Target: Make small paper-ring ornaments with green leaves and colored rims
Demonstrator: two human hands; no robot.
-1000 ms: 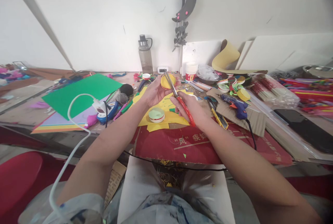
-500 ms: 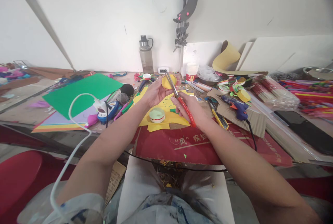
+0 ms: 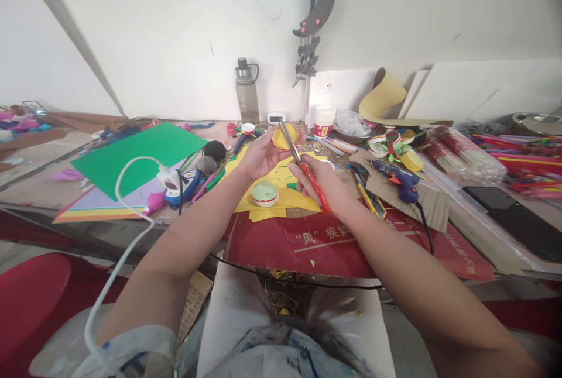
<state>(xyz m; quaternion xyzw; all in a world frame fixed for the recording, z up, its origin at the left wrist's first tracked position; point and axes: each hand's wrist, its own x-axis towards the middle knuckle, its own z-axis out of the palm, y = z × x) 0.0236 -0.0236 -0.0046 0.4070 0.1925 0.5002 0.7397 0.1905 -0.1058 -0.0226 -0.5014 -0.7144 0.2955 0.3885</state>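
Note:
My left hand [image 3: 263,157] holds up a small round disc with a yellow face [image 3: 281,138], its fingers curled round the rim. In my right hand [image 3: 322,179] is a pair of scissors [image 3: 311,176] with red handles, the metal blades pointing up and lying across the front of the disc. Whether the blades touch the disc, I cannot tell. Below my hands, a round piece with a pale green top and a red-striped white rim [image 3: 265,194] sits on yellow paper [image 3: 298,199].
A red printed board [image 3: 281,243] covers the table's near edge. To the right lie a yellow utility knife [image 3: 372,199], a blue glue gun [image 3: 408,188] and a black phone [image 3: 516,220]. Green sheets [image 3: 140,155] and a white-cabled power strip [image 3: 184,186] are left; a bottle [image 3: 247,94] stands behind.
Almost nothing differs. The disc in my left hand is tilted very slightly, and the scissors stay in front of it.

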